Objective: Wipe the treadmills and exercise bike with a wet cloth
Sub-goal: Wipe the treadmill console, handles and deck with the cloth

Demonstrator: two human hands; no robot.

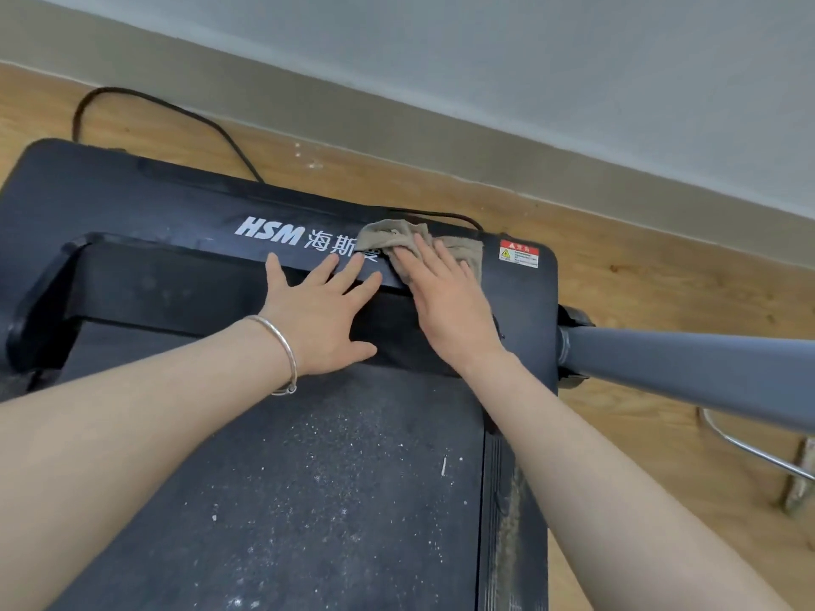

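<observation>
Near the treadmill's (132,200) front right corner, the cloth (397,240) is pressed under the flat, straight-fingered right hand (445,297) while the left hand (322,319) is spread flat beside it, and the warning sticker (519,254) could be lifted if rubbed wet.

An indoor exercise room: a dusty black treadmill (273,434) stands on wood-look flooring (617,275) beside a plain grey wall (529,59).

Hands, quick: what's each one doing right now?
Left hand: open, fingers spread flat on the treadmill's motor cover, holding nothing.
Right hand: open, straight fingers pressing the beige cloth onto the cover.

White "HSM 海斯" on treadmill hood (132,200); warning sticker (519,253) unreadable.
</observation>
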